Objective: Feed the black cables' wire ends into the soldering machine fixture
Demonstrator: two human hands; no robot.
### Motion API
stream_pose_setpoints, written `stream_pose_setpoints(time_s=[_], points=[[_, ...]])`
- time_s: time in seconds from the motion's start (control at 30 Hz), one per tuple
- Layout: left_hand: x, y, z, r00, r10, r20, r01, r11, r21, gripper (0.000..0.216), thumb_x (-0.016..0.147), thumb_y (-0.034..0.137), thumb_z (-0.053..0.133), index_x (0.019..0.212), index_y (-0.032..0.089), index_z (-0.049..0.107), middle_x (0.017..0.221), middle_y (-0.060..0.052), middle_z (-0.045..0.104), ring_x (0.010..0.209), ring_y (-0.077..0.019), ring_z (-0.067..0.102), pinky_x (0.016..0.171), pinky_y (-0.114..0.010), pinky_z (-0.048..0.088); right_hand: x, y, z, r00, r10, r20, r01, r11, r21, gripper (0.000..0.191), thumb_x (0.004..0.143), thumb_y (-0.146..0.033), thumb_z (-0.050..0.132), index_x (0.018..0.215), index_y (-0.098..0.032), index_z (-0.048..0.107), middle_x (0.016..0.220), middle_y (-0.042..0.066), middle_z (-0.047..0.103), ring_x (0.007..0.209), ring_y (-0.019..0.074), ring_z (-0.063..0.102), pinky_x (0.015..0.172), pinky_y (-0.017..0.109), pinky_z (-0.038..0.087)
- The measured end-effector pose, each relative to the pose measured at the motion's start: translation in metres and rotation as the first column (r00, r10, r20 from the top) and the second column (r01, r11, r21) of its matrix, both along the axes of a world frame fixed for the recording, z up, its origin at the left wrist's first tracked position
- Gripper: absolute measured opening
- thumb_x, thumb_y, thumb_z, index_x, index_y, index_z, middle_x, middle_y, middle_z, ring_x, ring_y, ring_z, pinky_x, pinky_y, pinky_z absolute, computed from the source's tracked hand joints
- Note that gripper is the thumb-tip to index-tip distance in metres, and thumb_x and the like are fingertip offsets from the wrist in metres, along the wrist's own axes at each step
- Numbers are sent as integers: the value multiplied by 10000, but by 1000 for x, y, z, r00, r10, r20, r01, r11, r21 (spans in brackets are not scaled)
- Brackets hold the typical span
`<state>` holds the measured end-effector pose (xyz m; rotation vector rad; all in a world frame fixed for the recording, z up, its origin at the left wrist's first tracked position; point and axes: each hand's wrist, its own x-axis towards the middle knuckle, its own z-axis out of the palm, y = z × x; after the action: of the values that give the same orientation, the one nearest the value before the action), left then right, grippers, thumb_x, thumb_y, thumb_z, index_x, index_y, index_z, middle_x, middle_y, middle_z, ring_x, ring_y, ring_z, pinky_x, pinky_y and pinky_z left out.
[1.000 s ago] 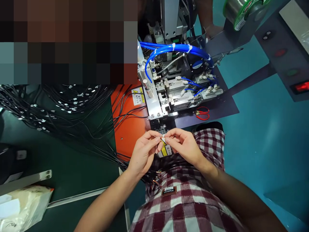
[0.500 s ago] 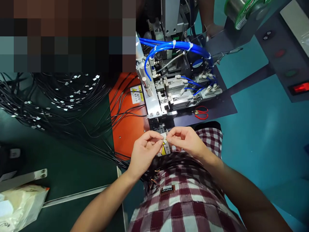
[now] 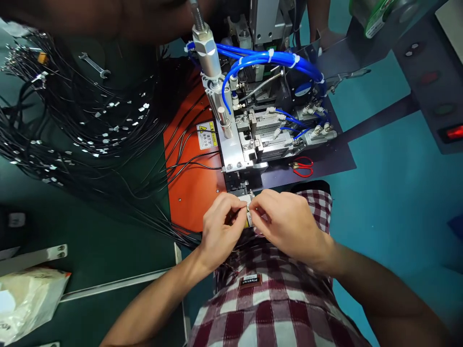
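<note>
In front of my waist, the fingertips of both hands meet almost point to point. My left hand (image 3: 224,224) is closed in a pinch of thumb and forefinger. Opposite it, my right hand (image 3: 278,217) pinches as well, knuckles upward. Between them is a tiny pale, thin piece, mostly covered by the fingers and too small to name. Just behind the fingertips a white and yellow warning label (image 3: 249,220) is partly hidden. Black cables (image 3: 181,233) run across the table's edge toward my left wrist, where their ends drop out of sight.
A metal machine (image 3: 235,144) with blue air hoses (image 3: 267,57) stands on an orange base plate (image 3: 191,202). Red-handled snips (image 3: 303,166) lie right of it. Bundled black cables (image 3: 108,130) with white-tipped ends, a wrench (image 3: 94,66) and a plastic bag (image 3: 32,303) are at left.
My right hand has turned over so its back faces up, and its fingers have curled in more. My left fingers have also closed tighter. The view has shifted slightly.
</note>
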<state>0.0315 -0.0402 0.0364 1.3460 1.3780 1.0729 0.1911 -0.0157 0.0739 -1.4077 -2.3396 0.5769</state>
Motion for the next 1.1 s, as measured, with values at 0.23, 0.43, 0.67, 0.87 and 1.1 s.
stream_pose_setpoints(time_s=[0.23, 0.43, 0.67, 0.87, 1.1], points=[[3, 10, 12, 969, 60, 238, 7, 962, -272, 110, 714, 225, 740, 726, 164, 649, 721, -14, 609, 664, -129, 552, 607, -228, 438, 8, 13, -7, 954, -118, -275, 10, 931, -365, 102, 831, -158, 575, 748, -188, 627, 698, -10, 658, 581, 110, 556, 537, 235, 365], [5, 8, 4, 977, 99, 190, -44, 961, -272, 91, 678, 152, 723, 716, 170, 642, 705, 2, 610, 657, -123, 560, 614, -220, 449, -2, -1, -7, 991, 78, 110, -98, 978, 186, 183, 901, -161, 500, 761, -163, 617, 693, 28, 606, 568, 142, 476, 547, 309, 281], [6, 9, 2, 966, 149, 213, -80, 950, -300, 125, 689, 178, 730, 722, 165, 610, 697, 16, 590, 618, -99, 542, 589, -204, 438, -6, -7, -20, 998, 37, 55, -50, 962, 268, 214, 916, -174, 498, 744, -168, 625, 661, 19, 600, 549, 148, 460, 553, 324, 300], [0, 11, 4, 921, 111, 373, 37, 929, -369, 200, 731, 255, 738, 847, 172, 597, 746, 1, 618, 648, -110, 579, 592, -207, 465, -9, -14, -36, 884, -188, -427, 140, 980, -142, 97, 890, -194, 546, 829, -183, 621, 724, 15, 628, 608, 120, 557, 608, 253, 449], [-6, 11, -3, 881, 79, 466, 137, 901, -411, 145, 789, 262, 706, 871, 161, 639, 671, 30, 579, 557, -52, 483, 539, -162, 387, -9, -16, -43, 872, -193, -449, 172, 981, -86, 67, 885, -180, 564, 861, -178, 627, 753, 26, 657, 620, 119, 568, 612, 256, 447]])
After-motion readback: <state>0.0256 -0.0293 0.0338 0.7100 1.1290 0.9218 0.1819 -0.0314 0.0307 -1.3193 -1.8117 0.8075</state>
